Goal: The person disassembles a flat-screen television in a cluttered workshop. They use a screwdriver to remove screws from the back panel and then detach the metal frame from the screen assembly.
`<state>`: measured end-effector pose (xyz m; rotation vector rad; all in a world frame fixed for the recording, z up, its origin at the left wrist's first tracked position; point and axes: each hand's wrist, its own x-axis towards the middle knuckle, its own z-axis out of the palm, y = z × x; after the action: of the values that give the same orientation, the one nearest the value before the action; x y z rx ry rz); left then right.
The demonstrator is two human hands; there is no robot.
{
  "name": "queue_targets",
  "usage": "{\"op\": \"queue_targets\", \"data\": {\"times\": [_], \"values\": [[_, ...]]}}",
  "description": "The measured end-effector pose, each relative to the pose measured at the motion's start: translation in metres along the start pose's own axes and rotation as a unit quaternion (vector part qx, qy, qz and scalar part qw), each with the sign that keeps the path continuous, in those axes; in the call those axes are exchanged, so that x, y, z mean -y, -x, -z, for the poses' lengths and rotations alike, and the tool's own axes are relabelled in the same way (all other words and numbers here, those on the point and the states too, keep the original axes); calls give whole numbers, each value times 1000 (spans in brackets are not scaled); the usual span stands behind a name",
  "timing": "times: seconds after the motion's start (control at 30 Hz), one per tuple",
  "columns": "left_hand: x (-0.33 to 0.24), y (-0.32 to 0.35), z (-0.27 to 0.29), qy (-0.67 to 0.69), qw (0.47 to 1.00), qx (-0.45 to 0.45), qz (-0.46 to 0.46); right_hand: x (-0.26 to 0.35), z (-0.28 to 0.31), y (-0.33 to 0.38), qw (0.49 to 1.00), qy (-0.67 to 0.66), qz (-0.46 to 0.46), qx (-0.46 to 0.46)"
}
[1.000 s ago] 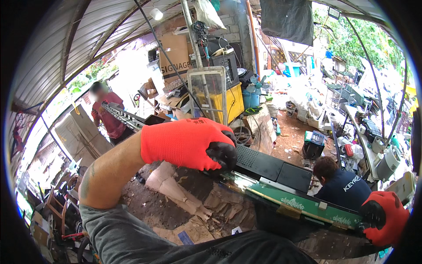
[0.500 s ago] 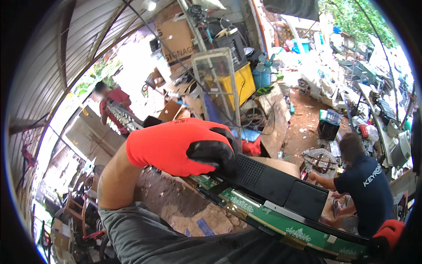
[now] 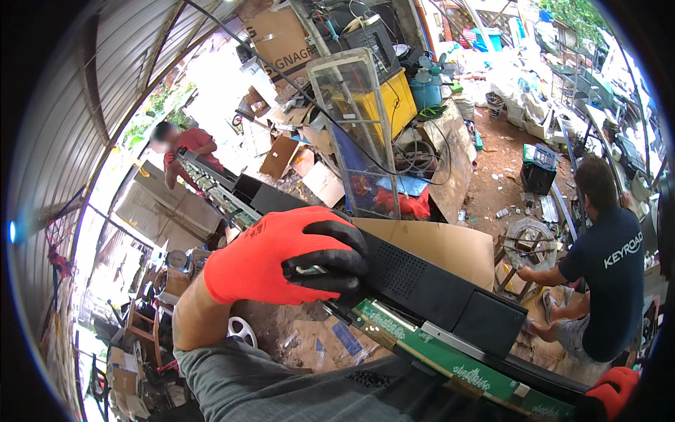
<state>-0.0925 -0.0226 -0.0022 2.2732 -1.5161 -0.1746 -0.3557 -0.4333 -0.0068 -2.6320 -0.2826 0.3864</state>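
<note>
Since a moment ago your view has swung left and down, so your right hand (image 3: 613,392) has slid almost out of the lower right corner while your left hand (image 3: 285,261) sits nearer the middle. Your left hand wears an orange knit glove with black rubbery fingers (image 3: 329,261), and those fingers are curled tight over the near edge of the long black panel (image 3: 422,288), a flat, matte, rectangular slab with a patch of fine perforations just right of your fingers. Below them a narrow green circuit board strip (image 3: 450,362) runs along the panel's lower edge towards your right hand; only a bit of that orange glove shows, so whether it is closed cannot be told.

Beyond your fingers a plain brown cardboard sheet (image 3: 450,243) lies behind the panel. To the right, a person in a dark shirt (image 3: 608,274) crouches on the dirt floor. Further off stands a tall glass-sided cabinet (image 3: 355,133) beside a yellow box (image 3: 401,95). Far to the left, a person in a red shirt (image 3: 186,144) holds the panel's other end.
</note>
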Motion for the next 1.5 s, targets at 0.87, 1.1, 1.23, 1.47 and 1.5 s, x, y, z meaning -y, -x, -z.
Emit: {"op": "queue_targets", "data": {"times": [0.87, 1.1, 1.23, 1.47, 1.5], "values": [[8, -31, -2, -11, 993, 88, -71, 4, -4, -4, 997, 17, 48, -55], [-11, -24, 1, -32, 996, 84, -29, -6, 7, -4, 999, 25, -26, -7], [-8, -31, 1, -52, 996, 73, -17, -10, 10, -2, 998, 40, -47, -3], [18, -43, -1, -53, 996, 60, -25, -6, 2, -2, 994, 93, -14, -61], [18, -48, 0, -47, 996, 69, -25, -9, 1, -3, 992, 96, -2, -78]]}}
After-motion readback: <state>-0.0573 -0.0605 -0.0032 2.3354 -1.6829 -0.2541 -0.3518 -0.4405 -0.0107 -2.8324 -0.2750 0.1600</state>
